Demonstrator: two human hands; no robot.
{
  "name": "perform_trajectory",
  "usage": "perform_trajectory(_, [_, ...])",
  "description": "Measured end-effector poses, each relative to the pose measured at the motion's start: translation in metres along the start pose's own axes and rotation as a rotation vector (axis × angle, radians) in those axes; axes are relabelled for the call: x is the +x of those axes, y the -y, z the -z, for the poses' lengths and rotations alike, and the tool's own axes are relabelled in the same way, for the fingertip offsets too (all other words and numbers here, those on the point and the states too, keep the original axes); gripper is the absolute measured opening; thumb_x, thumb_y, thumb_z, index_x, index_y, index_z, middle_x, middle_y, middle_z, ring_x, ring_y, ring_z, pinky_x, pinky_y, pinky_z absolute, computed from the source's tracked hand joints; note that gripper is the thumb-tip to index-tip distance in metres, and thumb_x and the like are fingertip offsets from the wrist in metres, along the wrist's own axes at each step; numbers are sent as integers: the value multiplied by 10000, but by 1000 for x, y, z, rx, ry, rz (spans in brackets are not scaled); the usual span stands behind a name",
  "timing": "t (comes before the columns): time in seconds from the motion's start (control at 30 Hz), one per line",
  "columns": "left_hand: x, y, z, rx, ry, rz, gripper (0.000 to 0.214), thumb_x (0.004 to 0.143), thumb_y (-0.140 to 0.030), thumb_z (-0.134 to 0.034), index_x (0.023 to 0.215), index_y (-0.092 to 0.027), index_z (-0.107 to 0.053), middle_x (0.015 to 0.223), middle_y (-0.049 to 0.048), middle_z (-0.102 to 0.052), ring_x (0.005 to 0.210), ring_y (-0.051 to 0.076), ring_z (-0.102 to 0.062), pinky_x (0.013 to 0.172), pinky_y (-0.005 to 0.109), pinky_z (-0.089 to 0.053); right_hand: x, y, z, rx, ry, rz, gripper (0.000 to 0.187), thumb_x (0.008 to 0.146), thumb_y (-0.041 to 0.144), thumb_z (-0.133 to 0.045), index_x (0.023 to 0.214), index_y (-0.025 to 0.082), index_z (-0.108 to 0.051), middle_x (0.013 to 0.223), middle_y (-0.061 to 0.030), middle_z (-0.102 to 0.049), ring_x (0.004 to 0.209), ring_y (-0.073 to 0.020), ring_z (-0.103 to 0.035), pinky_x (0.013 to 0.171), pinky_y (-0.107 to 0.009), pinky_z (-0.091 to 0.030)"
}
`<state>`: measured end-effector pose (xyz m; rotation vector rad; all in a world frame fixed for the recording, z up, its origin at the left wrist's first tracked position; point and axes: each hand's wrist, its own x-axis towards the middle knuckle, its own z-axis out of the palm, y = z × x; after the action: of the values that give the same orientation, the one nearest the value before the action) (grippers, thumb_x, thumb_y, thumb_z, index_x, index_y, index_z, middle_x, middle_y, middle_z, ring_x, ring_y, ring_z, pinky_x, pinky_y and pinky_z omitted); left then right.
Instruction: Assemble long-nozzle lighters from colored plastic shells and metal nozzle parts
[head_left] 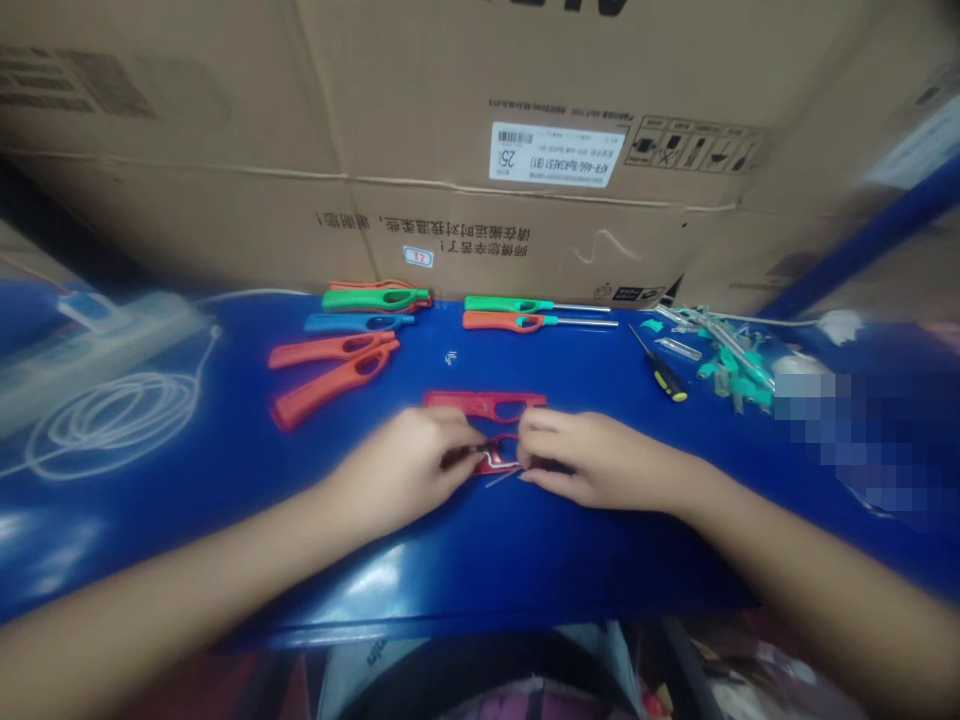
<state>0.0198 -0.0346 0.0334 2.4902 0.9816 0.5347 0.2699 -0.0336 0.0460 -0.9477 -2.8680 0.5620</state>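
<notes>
My left hand (pixel 409 462) and my right hand (pixel 577 458) meet at the middle of the blue table (pixel 225 470), both closed on a red lighter shell half (pixel 501 453) lying flat between them. A thin metal wire pokes out under it. Just behind lies a second red shell half (pixel 486 402), untouched. Fingers hide most of the held piece.
Orange shell halves (pixel 334 372), a blue one (pixel 358 322) and a green one (pixel 376 298) lie at the back left. Two assembled long lighters (pixel 536 313) lie at the back centre. A screwdriver (pixel 660 372) and teal parts (pixel 731 365) sit right. A coiled white cable (pixel 112 415) lies left. Cardboard boxes (pixel 480 130) stand behind.
</notes>
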Motion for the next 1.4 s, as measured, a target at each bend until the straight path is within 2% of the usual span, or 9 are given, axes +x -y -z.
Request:
perform_trajectory(0.3, [-1,-1,2,-14,10,27,191,935,-164,-620,1050,-178,-773,924,35,-761,823,173,-690,747,268,-505,0,-2,-2,74,-37,22,67,1009,245,-529,994,203,-580,1015,-24,-597,819,-137,-552,680,-253,-404])
perform_trajectory(0.43, [-1,-1,4,-15,20,74,182,934,-178,-625,1035,-179,-777,922,45,-751,806,176,-683,736,274,-512,2,-1,-1,210,-98,-22,41,957,168,-560,931,198,-549,877,17,-583,720,-103,-504,643,-225,-382])
perform_trajectory(0.57, [0,1,3,-16,20,32,182,921,-106,-625,991,-172,-779,912,34,-749,819,168,-682,744,262,-506,3,0,-3,238,-158,-62,122,874,127,-625,845,193,-527,780,43,-534,642,-85,-448,596,-216,-344])
perform_trajectory(0.7, [0,4,3,-19,5,14,173,905,-68,-640,931,-169,-777,894,21,-757,825,165,-688,759,256,-507,3,-1,-8,193,-173,-49,170,929,178,-599,790,188,-502,776,33,-524,671,-93,-458,612,-226,-340])
perform_trajectory(1.0, [-1,4,-2,-17,-37,-11,164,900,-84,-655,946,-162,-791,901,37,-764,809,175,-704,766,274,-536,4,-4,-11,155,-130,-29,92,1001,241,-545,928,196,-580,913,-9,-601,817,-138,-550,720,-260,-399])
perform_trajectory(1.2, [-1,6,-8,-85,-107,4,141,895,-90,-666,918,-156,-789,891,34,-772,799,165,-709,768,263,-546,3,-3,-12,153,-122,-35,76,997,222,-541,943,196,-587,922,-14,-610,819,-142,-558,723,-265,-405])
perform_trajectory(1.3, [-1,8,-10,-78,-99,-17,141,904,-94,-660,913,-153,-788,892,31,-770,809,160,-709,779,257,-550,3,-4,-12,148,-121,-37,78,996,226,-540,943,196,-589,923,-17,-611,818,-144,-556,719,-267,-403])
perform_trajectory(1.4, [-1,3,-8,24,-36,-13,170,930,-118,-632,923,-165,-795,939,39,-764,857,179,-714,817,283,-558,4,-4,-12,141,-123,-44,82,992,225,-544,935,194,-595,913,-19,-612,810,-147,-553,710,-268,-400])
